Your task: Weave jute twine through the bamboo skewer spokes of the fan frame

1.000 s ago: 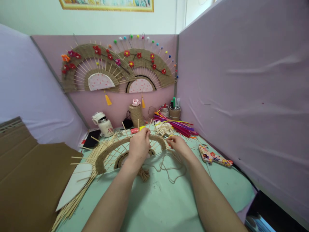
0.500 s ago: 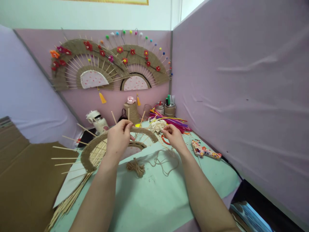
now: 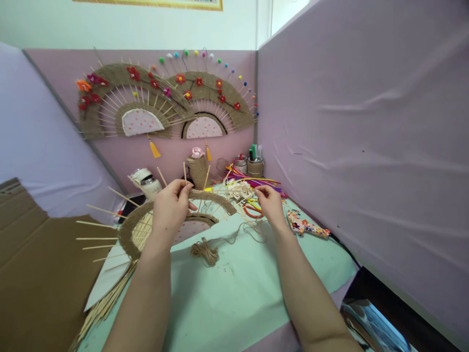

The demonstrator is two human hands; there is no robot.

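Observation:
A half-made fan of wooden sticks wound with brown jute (image 3: 129, 233) is tilted up off the green table mat (image 3: 234, 298). My left hand (image 3: 169, 208) is closed on its upper rim, fingers pinched round a stick. My right hand (image 3: 270, 204) is closed in a pinch on a thin jute twine (image 3: 234, 239) that runs down to a small twine bundle (image 3: 205, 252) on the mat. Part of the fan is hidden behind my left hand.
Loose sticks and a white card (image 3: 106, 283) lie at the left beside brown cardboard (image 3: 40, 278). Behind are a twine spool (image 3: 198, 171), a white jar (image 3: 144, 181), pen pots (image 3: 255, 166), coloured pipe cleaners (image 3: 256, 183), orange scissors (image 3: 251, 211), a patterned glue gun (image 3: 306, 226). Two finished fans (image 3: 164, 105) hang on the wall.
My left hand has lifted the fan off the mat and drawn it leftward. My right hand has moved up and away with the twine, which is drawn tauter.

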